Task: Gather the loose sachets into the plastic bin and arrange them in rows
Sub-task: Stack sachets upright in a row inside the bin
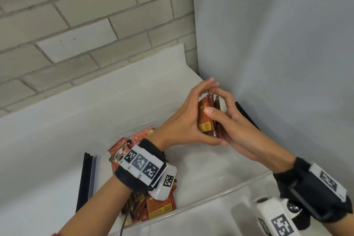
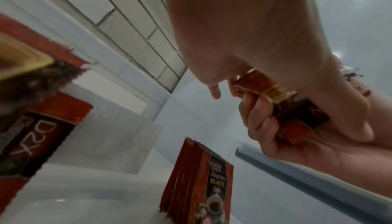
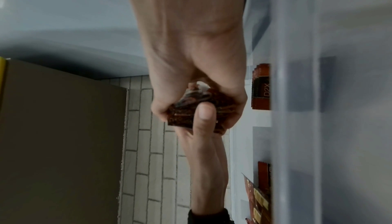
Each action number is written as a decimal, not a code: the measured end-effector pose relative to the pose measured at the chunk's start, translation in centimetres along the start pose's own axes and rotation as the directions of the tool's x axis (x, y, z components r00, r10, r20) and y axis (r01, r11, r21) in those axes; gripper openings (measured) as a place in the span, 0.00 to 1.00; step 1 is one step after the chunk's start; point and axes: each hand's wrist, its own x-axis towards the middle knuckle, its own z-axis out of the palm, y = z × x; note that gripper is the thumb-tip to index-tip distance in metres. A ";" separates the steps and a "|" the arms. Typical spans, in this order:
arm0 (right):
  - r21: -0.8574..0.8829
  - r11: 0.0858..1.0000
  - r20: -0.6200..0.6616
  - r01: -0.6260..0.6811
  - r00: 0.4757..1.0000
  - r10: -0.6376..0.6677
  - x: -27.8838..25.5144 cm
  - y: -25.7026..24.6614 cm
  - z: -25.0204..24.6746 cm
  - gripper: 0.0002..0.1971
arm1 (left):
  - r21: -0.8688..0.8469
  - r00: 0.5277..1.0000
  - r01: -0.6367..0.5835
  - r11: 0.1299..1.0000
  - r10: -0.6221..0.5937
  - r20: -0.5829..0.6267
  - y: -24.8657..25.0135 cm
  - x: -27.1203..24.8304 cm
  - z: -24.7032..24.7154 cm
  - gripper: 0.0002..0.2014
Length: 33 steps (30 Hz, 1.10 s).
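A stack of red and brown sachets (image 1: pixel 206 119) is held upright between both hands above the right end of the clear plastic bin (image 1: pixel 210 200). My left hand (image 1: pixel 183 120) wraps the stack from the left, and my right hand (image 1: pixel 237 122) grips it from the right with the thumb across its face. In the left wrist view the stack (image 2: pixel 292 112) shows between the fingers, and below it a short row of sachets (image 2: pixel 197 185) stands upright on the bin floor. Loose sachets (image 1: pixel 155 205) lie piled at the bin's left end, partly hidden under my left wrist.
The bin sits on a white ledge (image 1: pixel 57 120) in a corner, with a brick wall (image 1: pixel 76 15) behind and a plain grey wall (image 1: pixel 277 44) to the right. Black strips (image 1: pixel 86 178) flank the bin's ends. A brown panel (image 3: pixel 63 143) shows in the right wrist view.
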 end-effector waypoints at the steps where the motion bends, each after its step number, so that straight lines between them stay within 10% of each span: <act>1: -0.001 1.000 0.003 0.007 1.000 -0.007 0.0 0.0 0.0 0.28 | 0.009 0.999 -0.027 1.000 0.027 -0.023 0.0 0.0 0.0 0.59; 9: -0.004 1.000 0.075 0.015 0.997 -0.015 -0.1 0.2 0.0 0.30 | -0.013 0.993 -0.119 0.993 0.119 -0.012 0.4 0.2 0.2 0.30; 15: 0.047 0.997 0.053 -0.056 0.997 0.054 -0.3 -0.2 -0.2 0.38 | -0.033 0.994 -0.083 0.996 0.081 -0.076 1.4 0.1 0.1 0.35; 24: 0.028 0.994 0.091 -0.103 0.991 0.100 -0.4 -0.6 -0.4 0.11 | -0.014 1.000 -0.016 1.000 0.016 -0.013 1.1 -0.3 0.1 0.47; 33: -0.002 0.995 -0.013 -0.103 0.995 0.103 0.0 -0.3 -0.6 0.12 | -0.010 0.997 -0.001 1.000 0.002 0.075 0.8 -0.1 0.5 0.53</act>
